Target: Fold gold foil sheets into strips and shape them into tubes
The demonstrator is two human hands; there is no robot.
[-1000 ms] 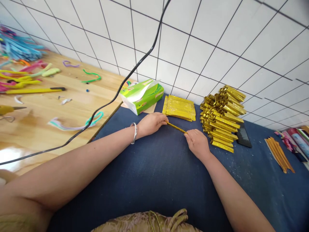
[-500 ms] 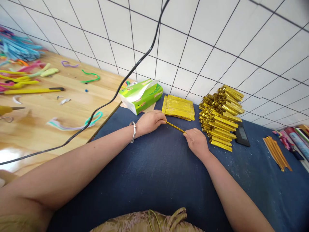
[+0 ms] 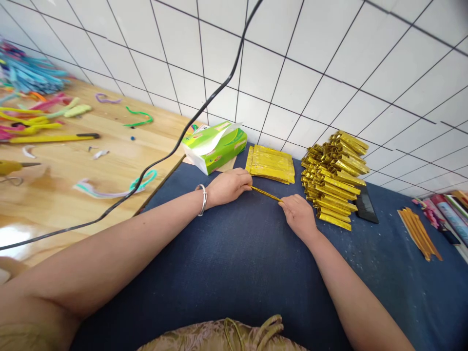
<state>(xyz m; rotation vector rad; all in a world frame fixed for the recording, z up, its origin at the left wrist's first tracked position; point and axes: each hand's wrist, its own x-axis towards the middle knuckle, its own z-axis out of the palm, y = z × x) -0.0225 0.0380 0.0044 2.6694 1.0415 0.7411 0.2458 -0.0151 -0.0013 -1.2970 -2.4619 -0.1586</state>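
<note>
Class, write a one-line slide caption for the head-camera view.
Left hand and right hand pinch the ends of a thin gold strip over blue cloth, beside stacked folded gold strips.

A narrow gold foil strip (image 3: 266,194), folded thin and shiny, lies low over the dark blue cloth (image 3: 234,263), slanting from upper left to lower right. Its two ends are pinched by fingertips; the middle shows bare between them.

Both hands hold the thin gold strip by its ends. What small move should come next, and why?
Probably lay the gold strip on the pile of folded strips to its right. The left hand and right hand pinch its two ends just above the blue cloth, and it already looks narrow like those.
</note>
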